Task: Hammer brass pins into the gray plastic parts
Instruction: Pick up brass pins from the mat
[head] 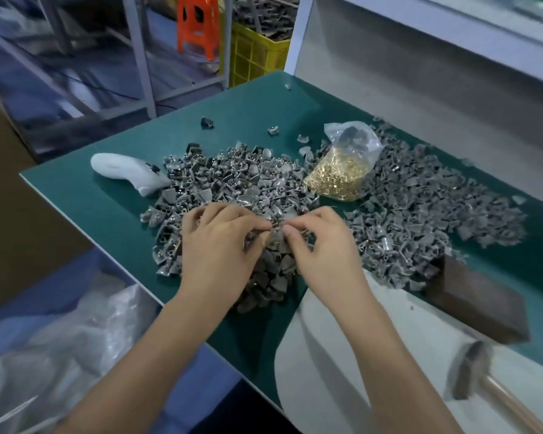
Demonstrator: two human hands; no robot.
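A gray part [275,238] is pinched between fingertips of both hands, the left hand [221,242] and right hand [322,245]; pin seating is judged underway, and the hammer [470,371], lying well right, is needed next.

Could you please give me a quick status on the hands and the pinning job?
Left hand and right hand pinch one gray part over the pile. Hammer lies untouched at right. Brass pins bagged beyond. Nothing in the way.
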